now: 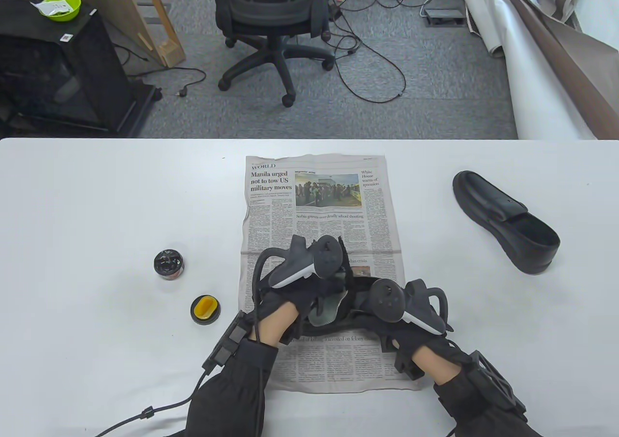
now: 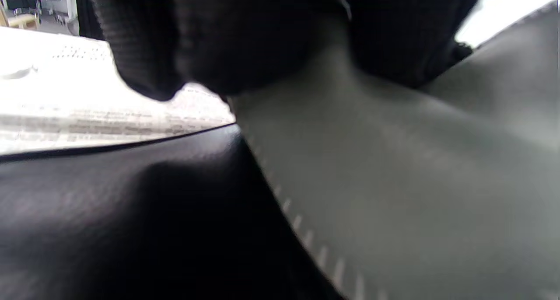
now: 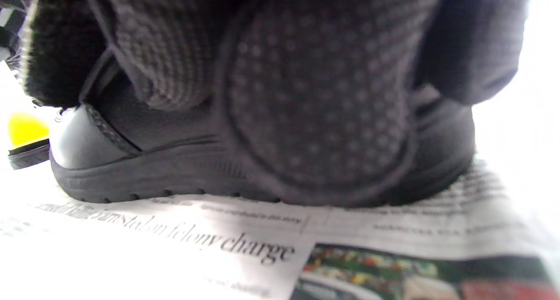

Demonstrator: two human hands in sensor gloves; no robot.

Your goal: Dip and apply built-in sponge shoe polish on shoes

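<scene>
Gloved fingers (image 2: 210,42) of the left hand (image 1: 295,296) fill the top of the left wrist view, curled over the grey tongue or lining of a black shoe (image 1: 360,311) and gripping it. In the table view that shoe lies low in the frame on a newspaper (image 1: 319,204), largely hidden beneath both hands.

Going left to right across the table view: an open tin of black polish (image 1: 169,263) sits at centre-left on the white table (image 1: 96,190); just below and right of it rests a black lid with a yellow sponge (image 1: 205,309). Next comes the newspaper with the held shoe. The right hand (image 1: 411,311) clasps the shoe's right end; in the right wrist view its dotted fingers (image 3: 315,112) wrap down over the upper to the sole, which rests on the newsprint. A second black shoe (image 1: 508,226) lies alone at the right, well apart from the paper.
</scene>
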